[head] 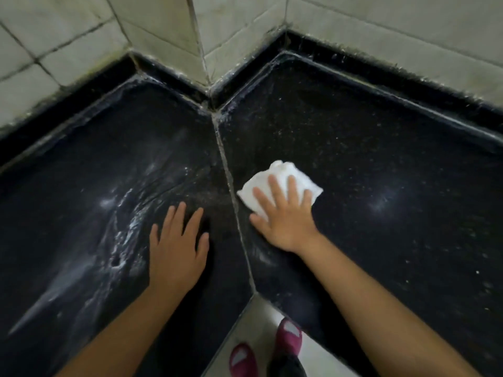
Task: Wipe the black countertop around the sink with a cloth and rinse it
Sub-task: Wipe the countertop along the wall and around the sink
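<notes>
The black speckled countertop point(381, 164) runs around a wall corner in two slabs joined by a pale grout seam. A crumpled white cloth point(280, 172) lies on the right slab just right of the seam. My right hand point(283, 216) presses flat on the cloth with straight, spread fingers. My left hand point(177, 246) rests flat on the left slab, fingers straight, holding nothing. Wet streaks and foam shine on the left slab point(119, 240). No sink is in view.
Pale tiled walls point(381, 25) rise behind the counter with a black upstand along the base. The counter's front edges meet in a notch at the bottom centre, where my feet in pink shoes point(288, 338) stand on a light floor.
</notes>
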{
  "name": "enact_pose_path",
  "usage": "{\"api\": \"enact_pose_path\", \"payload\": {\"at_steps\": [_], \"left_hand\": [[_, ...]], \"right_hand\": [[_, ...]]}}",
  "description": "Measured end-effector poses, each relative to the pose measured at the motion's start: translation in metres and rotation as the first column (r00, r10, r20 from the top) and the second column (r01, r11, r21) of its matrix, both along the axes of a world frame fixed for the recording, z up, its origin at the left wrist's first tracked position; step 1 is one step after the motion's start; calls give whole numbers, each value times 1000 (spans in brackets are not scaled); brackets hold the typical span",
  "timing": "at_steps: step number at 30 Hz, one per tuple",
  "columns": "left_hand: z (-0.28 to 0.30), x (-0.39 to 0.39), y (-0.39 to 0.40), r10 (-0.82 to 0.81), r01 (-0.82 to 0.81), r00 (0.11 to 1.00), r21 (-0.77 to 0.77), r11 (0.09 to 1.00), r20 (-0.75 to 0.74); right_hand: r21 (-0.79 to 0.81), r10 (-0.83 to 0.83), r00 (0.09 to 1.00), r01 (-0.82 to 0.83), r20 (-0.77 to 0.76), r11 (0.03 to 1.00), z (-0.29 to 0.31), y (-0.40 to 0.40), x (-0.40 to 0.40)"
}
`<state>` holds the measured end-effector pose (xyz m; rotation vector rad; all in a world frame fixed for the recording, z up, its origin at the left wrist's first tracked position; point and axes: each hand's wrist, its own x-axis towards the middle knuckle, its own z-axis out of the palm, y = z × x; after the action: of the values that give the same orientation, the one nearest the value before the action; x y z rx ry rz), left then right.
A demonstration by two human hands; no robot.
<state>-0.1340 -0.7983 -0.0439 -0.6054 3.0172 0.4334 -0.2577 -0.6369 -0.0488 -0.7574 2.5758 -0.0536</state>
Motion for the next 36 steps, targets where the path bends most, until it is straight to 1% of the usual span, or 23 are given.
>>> {"api": "enact_pose_path", "payload": {"at_steps": [1,2,4,6,7,8,9,11,12,13,15,16,17,19,21,22,24,26,29,31,34,35,36], "left_hand": [[-2,18,-4,22,-21,1000,-12,1000,11],[-4,35,-7,44,-44,999,-9,999,21],[-5,65,-8,80,-80,997,-9,997,20],[-3,89,-6,89,-88,996,-24,996,17],[-3,100,-5,96,-95,995,-28,995,21],[-4,109,-4,111,-110,994,-29,994,27],[-5,117,-4,133,-132,990,-25,991,37],[-8,128,-5,180,-179,982,-13,984,64],[-10,131,-6,196,-196,977,-14,981,87],[-13,133,-7,207,-206,972,-21,978,111],[-21,134,-8,205,-202,970,-35,979,129],[-23,133,-9,203,-199,972,-44,979,118],[-25,132,-10,203,-198,974,-56,978,104],[-28,131,-10,204,-198,976,-80,977,73],[-29,132,-10,215,-211,976,-94,973,29],[-29,131,-10,221,-219,975,-106,970,10],[-32,130,-11,222,-226,974,-147,963,-42],[-35,130,-11,213,-228,972,-190,955,-100],[-34,130,-11,208,-226,972,-207,952,-106],[-35,131,-12,210,-225,973,-208,952,-93],[-34,130,-11,221,-234,972,-212,949,-84],[-33,130,-11,223,-234,972,-213,949,-75],[-33,130,-11,226,-235,972,-213,948,-67]], "right_hand": [[-31,88,995,-90,-49,995,-5,-6,27],[-25,148,984,-151,-103,988,-6,-8,53],[-51,195,969,-205,-150,977,-12,3,98],[-60,247,961,-256,-127,965,-16,29,133],[-66,253,960,-262,-123,963,-17,47,144],[-73,241,959,-254,-152,965,-14,66,151],[-57,199,968,-210,-154,976,-12,83,152],[30,53,994,-51,-94,998,1,102,145],[73,-11,993,20,-117,997,7,103,137],[111,-58,988,74,-145,991,11,99,125],[126,-240,969,245,-56,961,13,83,98],[124,-306,951,309,-38,943,14,69,83],[115,-327,945,326,-19,938,16,52,68],[75,-303,953,302,3,950,17,17,47],[65,-225,974,222,32,973,18,-19,43],[63,-164,986,162,39,985,16,-35,49],[35,19,999,-18,-32,999,8,-54,78],[41,189,974,-185,-123,982,3,-52,113],[8,290,952,-291,-100,957,-5,-11,148],[-5,293,947,-296,-134,955,-2,22,147],[131,155,978,-137,-137,982,8,30,121],[138,117,979,-94,-167,986,10,22,108],[153,47,991,-27,-129,988,11,12,95]]}}
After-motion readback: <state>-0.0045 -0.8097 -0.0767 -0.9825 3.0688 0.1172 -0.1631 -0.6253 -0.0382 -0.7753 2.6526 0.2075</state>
